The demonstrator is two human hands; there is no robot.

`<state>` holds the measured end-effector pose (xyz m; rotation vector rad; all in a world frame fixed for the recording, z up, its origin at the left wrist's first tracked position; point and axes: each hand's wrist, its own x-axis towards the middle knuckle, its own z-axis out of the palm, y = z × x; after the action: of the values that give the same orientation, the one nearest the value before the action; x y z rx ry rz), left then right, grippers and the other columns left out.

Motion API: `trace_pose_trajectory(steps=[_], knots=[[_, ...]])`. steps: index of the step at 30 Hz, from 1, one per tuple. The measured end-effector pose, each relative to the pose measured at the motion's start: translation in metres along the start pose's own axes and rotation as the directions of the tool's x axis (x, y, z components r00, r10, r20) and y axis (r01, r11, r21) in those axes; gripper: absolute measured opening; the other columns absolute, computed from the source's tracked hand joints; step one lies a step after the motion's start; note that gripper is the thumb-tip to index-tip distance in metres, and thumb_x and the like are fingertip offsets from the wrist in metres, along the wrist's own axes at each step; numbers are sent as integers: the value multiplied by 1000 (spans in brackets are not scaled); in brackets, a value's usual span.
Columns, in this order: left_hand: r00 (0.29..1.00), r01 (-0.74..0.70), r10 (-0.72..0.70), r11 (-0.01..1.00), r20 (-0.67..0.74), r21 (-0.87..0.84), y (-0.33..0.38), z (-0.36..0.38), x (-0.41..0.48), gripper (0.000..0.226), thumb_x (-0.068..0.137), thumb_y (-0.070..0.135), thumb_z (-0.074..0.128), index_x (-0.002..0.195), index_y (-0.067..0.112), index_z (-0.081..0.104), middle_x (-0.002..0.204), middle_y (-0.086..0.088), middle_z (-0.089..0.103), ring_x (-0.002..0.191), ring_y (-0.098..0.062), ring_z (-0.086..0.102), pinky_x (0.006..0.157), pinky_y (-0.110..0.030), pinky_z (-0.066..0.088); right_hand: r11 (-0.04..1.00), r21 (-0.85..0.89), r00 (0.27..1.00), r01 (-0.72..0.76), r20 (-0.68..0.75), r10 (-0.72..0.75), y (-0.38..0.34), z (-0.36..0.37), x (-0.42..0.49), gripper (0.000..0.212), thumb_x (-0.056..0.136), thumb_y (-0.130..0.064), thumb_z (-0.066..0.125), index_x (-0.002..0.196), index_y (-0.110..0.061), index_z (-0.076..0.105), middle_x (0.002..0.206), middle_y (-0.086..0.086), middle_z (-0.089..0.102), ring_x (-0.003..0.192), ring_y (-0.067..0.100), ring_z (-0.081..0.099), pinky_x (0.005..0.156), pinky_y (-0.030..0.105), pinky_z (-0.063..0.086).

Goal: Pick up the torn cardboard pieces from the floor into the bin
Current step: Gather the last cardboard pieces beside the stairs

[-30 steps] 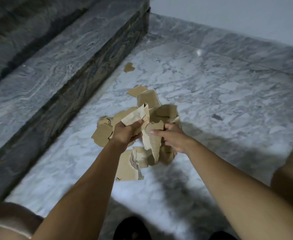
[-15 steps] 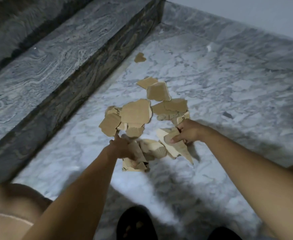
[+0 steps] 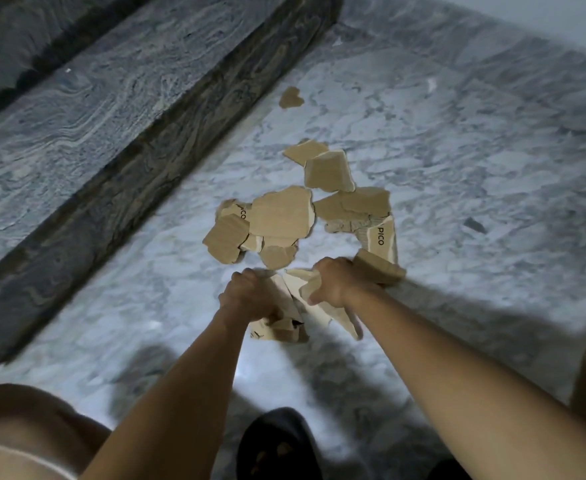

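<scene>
Several torn brown cardboard pieces [image 3: 281, 216] lie scattered on the marble floor [image 3: 457, 174], some printed with black letters. One small piece [image 3: 290, 97] lies apart, farther off near the step. My left hand [image 3: 250, 296] grips a bunch of cardboard scraps [image 3: 277, 329] close to the floor. My right hand [image 3: 333, 282] holds pale torn pieces [image 3: 333, 313] and a thicker brown piece [image 3: 379, 268] beside it. No bin is in view.
A dark-edged stone step [image 3: 139, 133] runs along the left side of the floor. A black slipper [image 3: 277, 441] shows at the bottom, with my knees at both lower corners. A small dark scrap [image 3: 475, 225] lies on the right.
Both hands have dropped lower and come together over the near pieces, gathering more cardboard. The view has shifted so the pile sits farther ahead.
</scene>
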<state>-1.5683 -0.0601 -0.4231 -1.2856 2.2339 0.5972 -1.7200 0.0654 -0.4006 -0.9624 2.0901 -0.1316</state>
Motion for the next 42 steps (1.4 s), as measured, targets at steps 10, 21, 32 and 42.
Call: trace_pose_trajectory(steps=[10, 21, 32, 42], knots=[[918, -188, 230, 969, 324, -157, -7, -93, 1, 43, 63, 41, 88, 93, 15, 71, 85, -2, 73, 79, -19, 69, 66, -31, 54, 976, 135, 985, -171, -6, 173, 76, -112, -20, 69, 51, -46, 93, 104, -11, 66, 100, -1, 69, 91, 17, 65, 76, 30, 52], [932, -361, 346, 900, 106, 242, 87, 16, -22, 81, 57, 48, 83, 125, 18, 52, 116, -11, 54, 109, -31, 57, 90, -41, 53, 985, -83, 971, -154, -197, 135, 70, -26, -23, 69, 69, -40, 85, 129, -18, 61, 134, 6, 39, 117, 32, 44, 99, 44, 45], [935, -298, 322, 940, 148, -163, 76, 8, -25, 60, 66, 22, 77, 121, 17, 55, 113, -8, 65, 106, -27, 62, 77, -25, 49, 891, 453, 962, -25, -231, 145, 104, -49, -41, 81, 63, -32, 92, 129, -19, 46, 121, -1, 61, 106, 17, 58, 77, 28, 43], [977, -209, 214, 923, -20, -323, 42, -66, -10, 67, 65, 10, 80, 121, 20, 43, 100, -8, 62, 92, -28, 64, 73, -30, 51, 972, -222, 996, -81, -64, 68, 52, -33, -16, 68, 65, -50, 83, 125, -24, 63, 131, 10, 48, 120, 32, 47, 99, 39, 42]])
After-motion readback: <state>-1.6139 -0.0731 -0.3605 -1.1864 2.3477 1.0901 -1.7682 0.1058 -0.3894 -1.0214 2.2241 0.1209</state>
